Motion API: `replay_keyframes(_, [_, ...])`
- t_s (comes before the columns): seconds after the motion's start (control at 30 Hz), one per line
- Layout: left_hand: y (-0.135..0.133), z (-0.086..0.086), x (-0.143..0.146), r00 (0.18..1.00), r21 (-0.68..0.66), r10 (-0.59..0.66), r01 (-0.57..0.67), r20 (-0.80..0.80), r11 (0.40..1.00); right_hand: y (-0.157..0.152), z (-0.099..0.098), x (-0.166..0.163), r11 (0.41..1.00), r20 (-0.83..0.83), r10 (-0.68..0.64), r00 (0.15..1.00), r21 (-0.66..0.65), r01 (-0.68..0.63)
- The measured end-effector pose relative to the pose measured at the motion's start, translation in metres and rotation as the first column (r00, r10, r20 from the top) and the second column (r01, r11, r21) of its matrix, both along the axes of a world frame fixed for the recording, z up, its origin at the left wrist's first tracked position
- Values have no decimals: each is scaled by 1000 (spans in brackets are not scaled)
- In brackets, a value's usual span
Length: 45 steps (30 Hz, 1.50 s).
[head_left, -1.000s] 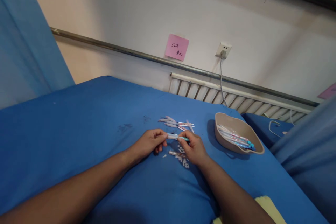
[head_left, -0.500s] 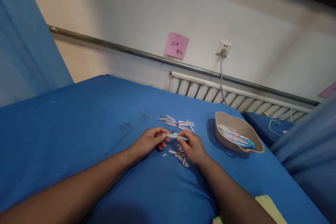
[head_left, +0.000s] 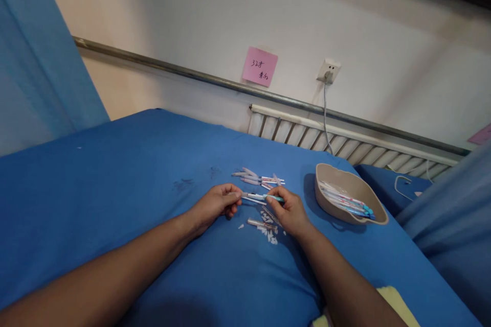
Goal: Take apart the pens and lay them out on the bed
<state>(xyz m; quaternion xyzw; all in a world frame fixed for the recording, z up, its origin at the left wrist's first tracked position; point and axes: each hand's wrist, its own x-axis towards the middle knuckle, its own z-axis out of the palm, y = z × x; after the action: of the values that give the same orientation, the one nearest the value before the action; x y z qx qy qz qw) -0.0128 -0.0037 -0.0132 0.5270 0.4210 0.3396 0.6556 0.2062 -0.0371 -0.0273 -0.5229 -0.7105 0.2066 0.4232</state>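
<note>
My left hand (head_left: pixel 218 202) is closed in a pinch on one end of a slim pen (head_left: pixel 256 196), which lies level just above the blue cloth. A thin white stick (head_left: pixel 257 202), like a pen tube, also sticks out from those fingers. Thumb and fingers of my right hand (head_left: pixel 287 214) grip the pen's teal end. Below the hands are clear pen barrels (head_left: pixel 261 224) with reddish print, among several small white pieces (head_left: pixel 271 237). Just beyond lie several pale pen parts (head_left: pixel 250 180) with white tubes.
On the right a tan plastic basket (head_left: pixel 378 207) holds several pens (head_left: pixel 343 202) with blue ends. Blue cloth (head_left: pixel 126 163) covers the table. A radiator (head_left: pixel 284 130) and wall rail stand behind. Yellow cloth (head_left: pixel 395 301) lies by my right forearm.
My hands have drawn slightly apart, the right one moving right. More of the pen and a white stick now show between them, and more of the barrels below is uncovered.
</note>
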Motion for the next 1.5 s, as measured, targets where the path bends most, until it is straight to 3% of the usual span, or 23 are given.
replay_keyframes(0.77, [5, 5, -6, 985, -125, 115, -99, 126, 987, 11, -1, 13, 992, -338, -125, 933, -61, 111])
replay_keyframes(1.0, [2, 8, -4, 984, -166, 93, -68, 149, 984, 2, 5, 1, 998, -192, -49, 980, 29, 56])
replay_keyframes(1.17, [-3, 6, -2, 974, -221, 14, 37, 225, 975, -9, 11, -8, 993, -55, 51, 997, 110, -44])
replay_keyframes(1.27, [-2, 6, -3, 954, -297, 51, 41, 296, 954, -9, 12, -7, 995, -45, 64, 997, 85, -60])
replay_keyframes(1.4, [3, 8, -7, 902, -422, 138, 52, 409, 905, 0, 7, 6, 999, -49, -41, 998, -22, 40])
replay_keyframes(1.5, [7, 10, -8, 878, -467, 177, 59, 445, 882, 6, 0, 16, 990, 81, -75, 994, -114, 84])
